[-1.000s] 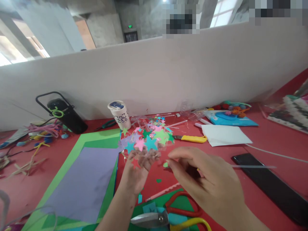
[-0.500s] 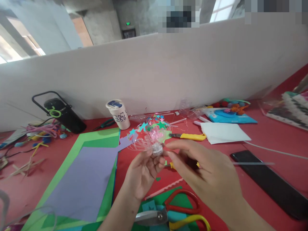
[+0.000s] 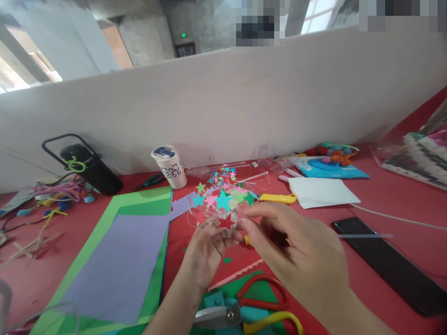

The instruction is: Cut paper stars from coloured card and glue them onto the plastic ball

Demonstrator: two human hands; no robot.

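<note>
"Head view: where is the clear, starred piece (image 3: 224, 200)?"
"Beyond the scissors (image 3: 230, 316), in the curled fingers of a person's left hand (image 3: 207, 251)."
"The right hand (image 3: 307, 256)?"
"Thumb and forefinger near its edge; whether pinching, I cannot tell. It looks like fine adjustment, calling next for a light touch."
</note>
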